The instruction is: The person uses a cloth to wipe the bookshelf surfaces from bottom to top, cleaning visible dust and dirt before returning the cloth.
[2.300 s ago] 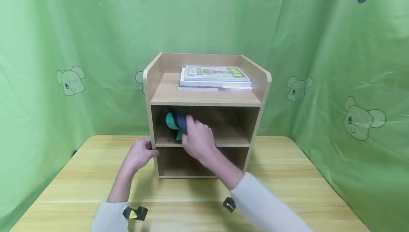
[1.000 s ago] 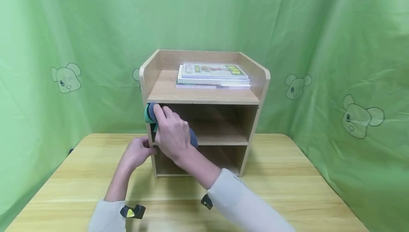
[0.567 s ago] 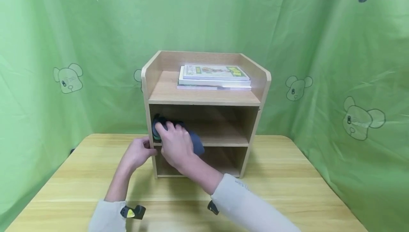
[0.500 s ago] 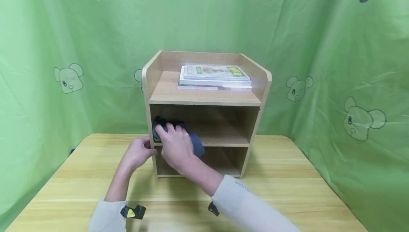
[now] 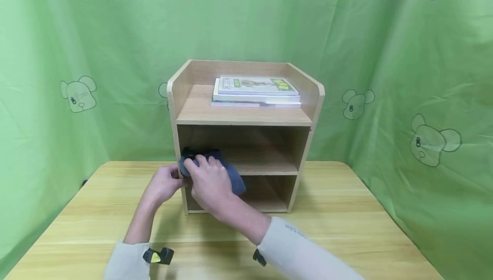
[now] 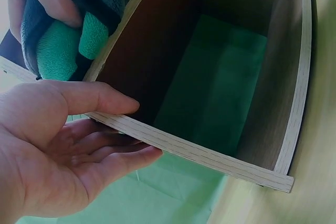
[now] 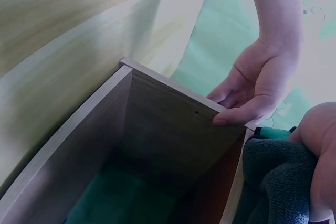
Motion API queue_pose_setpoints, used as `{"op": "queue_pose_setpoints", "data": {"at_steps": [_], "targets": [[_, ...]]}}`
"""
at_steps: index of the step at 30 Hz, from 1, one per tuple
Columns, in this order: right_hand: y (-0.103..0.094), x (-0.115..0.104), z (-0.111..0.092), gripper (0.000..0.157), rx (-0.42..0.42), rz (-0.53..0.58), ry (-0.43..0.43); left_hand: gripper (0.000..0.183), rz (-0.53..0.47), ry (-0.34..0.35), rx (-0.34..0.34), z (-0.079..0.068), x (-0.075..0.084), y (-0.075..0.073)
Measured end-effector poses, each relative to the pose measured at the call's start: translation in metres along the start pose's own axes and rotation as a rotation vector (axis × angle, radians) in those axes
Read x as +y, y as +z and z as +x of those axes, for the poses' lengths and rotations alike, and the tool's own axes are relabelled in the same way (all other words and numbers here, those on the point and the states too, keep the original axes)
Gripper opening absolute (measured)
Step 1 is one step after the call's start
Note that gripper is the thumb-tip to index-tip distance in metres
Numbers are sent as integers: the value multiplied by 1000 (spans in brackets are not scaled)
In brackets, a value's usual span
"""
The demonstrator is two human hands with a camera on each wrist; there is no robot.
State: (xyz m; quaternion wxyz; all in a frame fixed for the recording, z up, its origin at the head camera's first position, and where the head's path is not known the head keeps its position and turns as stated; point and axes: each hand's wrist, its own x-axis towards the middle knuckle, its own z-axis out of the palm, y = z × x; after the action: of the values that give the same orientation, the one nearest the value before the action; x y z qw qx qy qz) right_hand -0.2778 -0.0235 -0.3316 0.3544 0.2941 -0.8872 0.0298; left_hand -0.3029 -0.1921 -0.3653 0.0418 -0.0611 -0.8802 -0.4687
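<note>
Steadying left hand [image 5: 163,183]: pinches the left edge of the shelf unit [image 5: 246,114], likely against shifting.
Blue cloth [image 5: 234,177]: bunched at the middle board's [image 5: 269,166] front left corner.
Right hand [image 5: 209,182]: grasps that cloth, apparently for firm contact.

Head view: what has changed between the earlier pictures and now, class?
Since the first picture, the right hand, with the blue-and-green cloth in its grip, has moved left and down to the left front of the shelf unit. Nothing was let go. The left hand still holds the unit's left panel; the books stay stacked on top.
</note>
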Motion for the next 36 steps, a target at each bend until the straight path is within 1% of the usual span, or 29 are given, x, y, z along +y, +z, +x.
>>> {"op": "queue_pose_setpoints", "data": {"at_steps": [6,12,16,21,24,28,31,34,36], "targets": [[9,9,5,37,90,101,30,29,-13,8,2,2,-1,2],[12,11,6,36,169,205,51,29,-31,6,1,4,-2,5],[7,12,12,40,213,283,50,28,-22,1,8,3,-2,4],[-4,14,27,41,279,348,38,37,-17,-24,11,0,-2,2],[-12,14,35,39,307,361,32,38,-12,-25,6,0,-2,0],[-20,14,43,37,310,344,25,37,-7,-26,13,-1,-1,0],[-23,14,42,37,312,310,6,36,-21,-27,16,-1,-1,1],[-23,13,39,39,330,274,-26,34,-34,-14,13,0,-2,2],[-24,12,36,40,346,255,-48,33,-38,-18,14,0,-2,2]]}}
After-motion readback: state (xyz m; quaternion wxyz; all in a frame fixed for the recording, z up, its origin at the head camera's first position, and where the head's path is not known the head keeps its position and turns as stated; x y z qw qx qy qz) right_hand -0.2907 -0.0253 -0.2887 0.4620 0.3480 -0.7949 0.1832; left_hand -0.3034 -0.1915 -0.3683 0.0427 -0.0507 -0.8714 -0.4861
